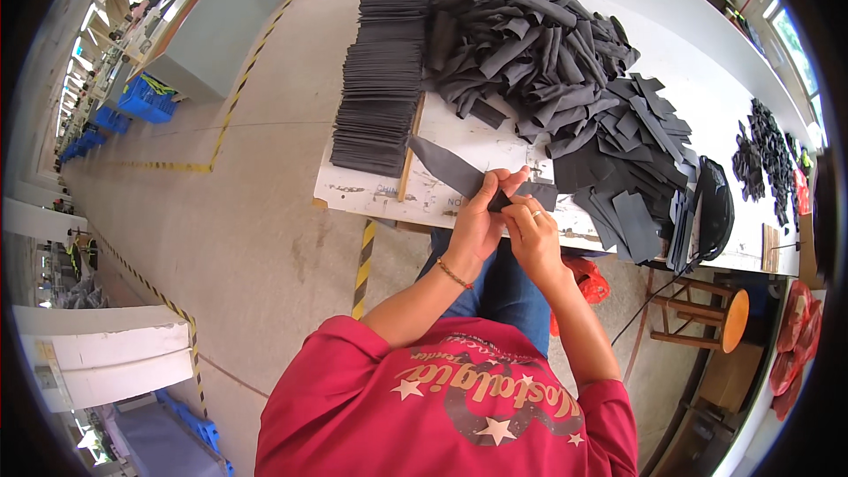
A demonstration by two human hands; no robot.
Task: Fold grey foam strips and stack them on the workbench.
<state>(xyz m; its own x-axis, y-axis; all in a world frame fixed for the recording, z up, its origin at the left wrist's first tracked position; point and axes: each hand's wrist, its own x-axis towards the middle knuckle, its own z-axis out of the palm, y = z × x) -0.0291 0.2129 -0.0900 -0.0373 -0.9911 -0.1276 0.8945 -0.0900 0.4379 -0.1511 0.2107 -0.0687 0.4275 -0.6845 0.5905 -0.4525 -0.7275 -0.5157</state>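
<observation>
At the front edge of the white table, both hands hold a dark grey fabric strip (446,168). One end of it reaches up and left toward the neat stack. My left hand (480,223) grips its middle, thumb and fingers closed. Close against it, my right hand (533,237), with a ring on one finger, pinches the strip. A darker folded bit shows between the two hands. Just what the fingertips hold there is partly hidden. Beyond the hands lies a big loose heap of dark strips (530,44), and flat dark pieces (632,221) spread to the right.
A tall row of stacked dark pieces (380,79) runs along the table's left side beside a wooden strip. A black bag-like item (714,208) sits at the right with a cord hanging down. A wooden stool (707,318) and red plastic bag (587,281) are below the table.
</observation>
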